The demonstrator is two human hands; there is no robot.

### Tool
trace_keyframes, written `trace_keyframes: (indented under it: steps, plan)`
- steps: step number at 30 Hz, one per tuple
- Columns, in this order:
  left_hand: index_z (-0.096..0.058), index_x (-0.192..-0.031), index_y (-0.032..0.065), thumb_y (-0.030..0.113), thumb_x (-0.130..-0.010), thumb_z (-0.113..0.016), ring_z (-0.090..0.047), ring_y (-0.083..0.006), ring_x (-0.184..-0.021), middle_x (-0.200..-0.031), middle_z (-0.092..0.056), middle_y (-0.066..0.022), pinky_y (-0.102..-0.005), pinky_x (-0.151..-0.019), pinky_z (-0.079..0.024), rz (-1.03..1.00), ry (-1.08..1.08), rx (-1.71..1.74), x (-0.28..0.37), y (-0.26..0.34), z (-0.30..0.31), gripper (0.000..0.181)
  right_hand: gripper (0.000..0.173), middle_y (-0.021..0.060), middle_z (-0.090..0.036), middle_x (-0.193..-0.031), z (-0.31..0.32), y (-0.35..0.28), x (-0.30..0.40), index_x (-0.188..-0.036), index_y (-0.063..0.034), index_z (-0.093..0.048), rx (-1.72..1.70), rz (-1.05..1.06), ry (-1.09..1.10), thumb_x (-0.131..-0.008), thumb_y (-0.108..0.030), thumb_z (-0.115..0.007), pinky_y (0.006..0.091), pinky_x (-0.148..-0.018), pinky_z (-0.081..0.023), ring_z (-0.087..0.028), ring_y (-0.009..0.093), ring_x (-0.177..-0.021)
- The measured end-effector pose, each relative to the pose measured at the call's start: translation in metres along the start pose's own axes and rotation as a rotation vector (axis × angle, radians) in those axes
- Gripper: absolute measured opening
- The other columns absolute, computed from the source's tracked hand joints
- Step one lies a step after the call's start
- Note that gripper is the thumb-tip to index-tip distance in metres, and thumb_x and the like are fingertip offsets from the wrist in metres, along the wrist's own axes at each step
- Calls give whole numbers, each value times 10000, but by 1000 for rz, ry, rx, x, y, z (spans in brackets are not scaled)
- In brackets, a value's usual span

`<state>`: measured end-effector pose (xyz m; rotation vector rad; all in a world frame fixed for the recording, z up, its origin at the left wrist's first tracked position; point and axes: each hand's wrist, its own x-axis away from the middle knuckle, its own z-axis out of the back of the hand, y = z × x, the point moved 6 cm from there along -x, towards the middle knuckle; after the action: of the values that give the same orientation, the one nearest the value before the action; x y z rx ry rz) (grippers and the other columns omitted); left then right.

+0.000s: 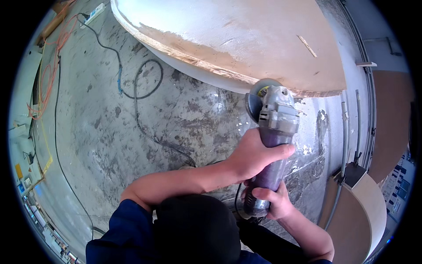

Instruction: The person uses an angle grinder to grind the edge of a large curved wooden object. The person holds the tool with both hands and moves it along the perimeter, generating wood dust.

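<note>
An angle grinder (273, 168) with a worn purple body and grey metal head is gripped in both hands. My left hand (255, 155) wraps round the body just behind the gear head, thumb across the top. Lower down, my right hand (278, 199) holds the rear end. The grinder's disc (268, 85) meets or overlaps the rough edge of a large curved wooden panel (280, 56); whether it touches or spins I cannot tell. A dark guard (253, 106) sits at the head's left side. A thin wood strip (307, 46) lies on the panel.
A black cable (135, 105) loops over the stained concrete floor (99, 132) towards a power strip (94, 15). An orange hose (49, 76) lies at the far left. On the right are grey pipes (344, 132) and a curved wooden piece (372, 201) with a dark block (352, 175) on it.
</note>
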<state>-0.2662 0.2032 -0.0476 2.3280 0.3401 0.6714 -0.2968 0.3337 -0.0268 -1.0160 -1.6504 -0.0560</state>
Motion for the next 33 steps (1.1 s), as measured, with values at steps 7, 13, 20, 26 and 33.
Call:
trace_keyframes:
  steps: [7, 13, 20, 26, 33]
  plan:
    - [-654, -999, 4, 226, -881, -758, -673, -151, -770, -849, -685, -69, -320, -695, -545, 15, -38, 13, -7, -3, -7, 272, 503, 160, -637, -1039, 3, 0, 5, -1195, 58, -544, -70, 87, 85, -766, -132, -727, 418, -711, -599, -706, 298, -810]
    - [-655, -1009, 3, 251, -863, -771, -675, -159, -751, -845, -681, -75, -324, -681, -556, 9, -12, 69, -3, 5, 5, 310, 496, 174, -644, -964, -12, 1, -3, -1157, 83, -548, -48, 80, 111, -760, -156, -724, 409, -727, -615, -710, 303, -806]
    - [-672, -990, 5, 253, -855, -771, -675, -153, -742, -843, -686, -76, -316, -682, -552, 70, -11, 61, -7, 1, -4, 300, 493, 188, -651, -947, -8, -2, 2, -1145, 90, -553, -74, 116, 146, -766, -175, -724, 419, -718, -615, -708, 307, -774]
    - [-673, -983, 4, 255, -849, -771, -681, -157, -752, -861, -688, -79, -318, -705, -563, 72, -57, 22, -12, 0, -7, 301, 516, 171, -634, -994, -1, 0, 0, -1167, 88, -543, -101, 165, 154, -756, -155, -737, 418, -703, -622, -712, 303, -788]
    - [-675, -943, 19, 292, -804, -781, -610, -133, -723, -829, -647, -49, -322, -657, -496, 65, -22, 145, -9, 0, -5, 324, 500, 166, -632, -997, -5, -5, 0, -1162, 84, -541, -55, 146, 169, -760, -140, -736, 413, -669, -618, -710, 299, -771]
